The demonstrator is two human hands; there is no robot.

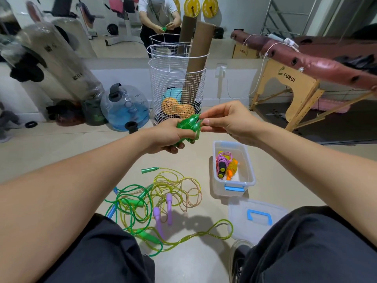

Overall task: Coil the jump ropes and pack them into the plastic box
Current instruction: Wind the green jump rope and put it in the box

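Note:
My left hand (163, 137) grips a tightly coiled green jump rope (188, 127), held in the air above the floor. My right hand (226, 119) pinches the rope's end at the right side of the coil. Below and to the right, an open clear plastic box (247, 178) with blue latches stands on the floor, holding a coiled pink rope with black handles (222, 163) and a coiled orange rope (233, 168). A tangle of loose ropes (155, 199), green, yellow and with purple handles (169, 208), lies on the floor between my knees.
The box's clear lid (257, 217) with a blue handle lies by my right knee. A white wire basket (177, 86) with balls and cardboard tubes stands ahead. Water jugs (124, 108) sit at the left, a folding massage table (302, 78) at the right. A mirror lines the wall.

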